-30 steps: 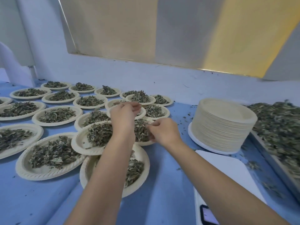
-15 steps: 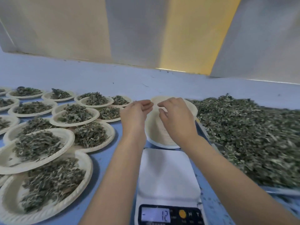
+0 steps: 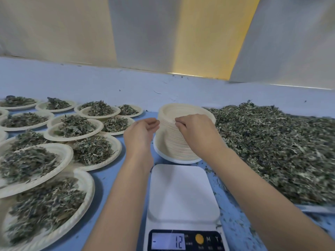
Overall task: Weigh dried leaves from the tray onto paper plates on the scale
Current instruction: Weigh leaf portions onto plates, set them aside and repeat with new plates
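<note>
Blue table (image 3: pixel 104 180): both forearms reach past the scale (image 3: pixel 183 192). Right hand (image 3: pixel 196 132) pinches the upper edge of the paper plate stack (image 3: pixel 168 142); left hand (image 3: pixel 140 133), loosely curled and empty, sits just beside it.

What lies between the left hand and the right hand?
The upper part of the stack of empty paper plates, as the head view shows.

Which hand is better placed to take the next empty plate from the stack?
Right. The right hand has its fingers curled on the top rim of the plate stack; the left hand is beside it, holding nothing.
</note>
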`<state>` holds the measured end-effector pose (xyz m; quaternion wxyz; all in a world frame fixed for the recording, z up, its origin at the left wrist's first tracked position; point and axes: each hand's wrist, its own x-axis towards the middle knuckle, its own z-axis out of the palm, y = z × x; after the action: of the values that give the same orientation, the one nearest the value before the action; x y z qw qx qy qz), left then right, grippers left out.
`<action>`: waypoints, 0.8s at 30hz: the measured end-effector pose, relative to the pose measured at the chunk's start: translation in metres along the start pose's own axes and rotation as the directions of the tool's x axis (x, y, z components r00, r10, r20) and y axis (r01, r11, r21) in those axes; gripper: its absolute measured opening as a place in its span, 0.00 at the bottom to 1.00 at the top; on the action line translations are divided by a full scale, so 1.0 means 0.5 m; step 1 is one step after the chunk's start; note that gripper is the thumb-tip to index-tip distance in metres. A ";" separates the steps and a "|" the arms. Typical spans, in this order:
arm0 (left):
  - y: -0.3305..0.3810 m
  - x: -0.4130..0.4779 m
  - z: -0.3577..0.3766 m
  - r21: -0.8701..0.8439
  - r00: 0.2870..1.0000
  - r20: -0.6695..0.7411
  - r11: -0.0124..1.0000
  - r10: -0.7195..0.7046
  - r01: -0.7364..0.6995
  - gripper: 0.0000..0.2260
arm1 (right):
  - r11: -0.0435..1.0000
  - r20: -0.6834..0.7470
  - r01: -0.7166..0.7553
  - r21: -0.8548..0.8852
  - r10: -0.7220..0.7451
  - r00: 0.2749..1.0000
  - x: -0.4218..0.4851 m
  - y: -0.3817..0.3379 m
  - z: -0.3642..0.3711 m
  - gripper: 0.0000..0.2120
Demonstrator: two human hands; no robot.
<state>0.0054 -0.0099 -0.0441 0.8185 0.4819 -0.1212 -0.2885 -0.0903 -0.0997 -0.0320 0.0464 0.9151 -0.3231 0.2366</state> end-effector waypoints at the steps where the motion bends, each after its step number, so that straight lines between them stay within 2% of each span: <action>1: 0.000 0.001 0.000 0.002 1.000 0.000 1.000 -0.002 0.002 0.11 | 1.000 0.001 0.002 -0.007 -0.002 1.000 0.000 0.000 0.001 0.16; 5: -0.003 -0.001 0.004 -0.005 1.000 0.017 1.000 -0.017 0.017 0.11 | 1.000 0.003 0.001 -0.015 -0.001 1.000 0.005 -0.003 0.005 0.15; 15: -0.009 -0.005 0.006 0.013 0.999 0.030 1.000 -0.024 0.024 0.11 | 0.984 -0.082 -0.005 0.176 0.020 0.996 0.003 0.004 0.003 0.13; 20: -0.008 -0.007 0.008 0.027 0.999 0.029 1.000 -0.016 0.015 0.11 | 0.988 -0.150 0.018 0.150 0.005 0.989 0.007 0.012 0.013 0.13; 24: -0.008 -0.004 0.008 0.079 0.998 0.054 0.996 0.036 -0.040 0.09 | 0.987 -0.283 0.102 0.122 -0.064 0.957 -0.003 0.015 0.026 0.13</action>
<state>0.0003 -0.0131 -0.0455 0.8003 0.5041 -0.1635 -0.2804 -0.0905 -0.1078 -0.0444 0.0391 0.8865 -0.2579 0.3821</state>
